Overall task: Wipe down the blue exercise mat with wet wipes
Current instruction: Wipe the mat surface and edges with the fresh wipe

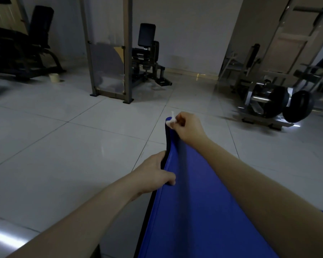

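Note:
The blue exercise mat with a black underside is lifted off the floor and runs from the bottom of the view up to a far corner near the middle. My left hand grips its left edge, thumb on the blue face. My right hand pinches a small white wet wipe and holds it against the mat's far top corner.
Pale glossy floor tiles spread all around. A metal frame stand and a black exercise machine stand behind. Weight plates on a rack sit at right, a black bench at far left, a tape roll near it.

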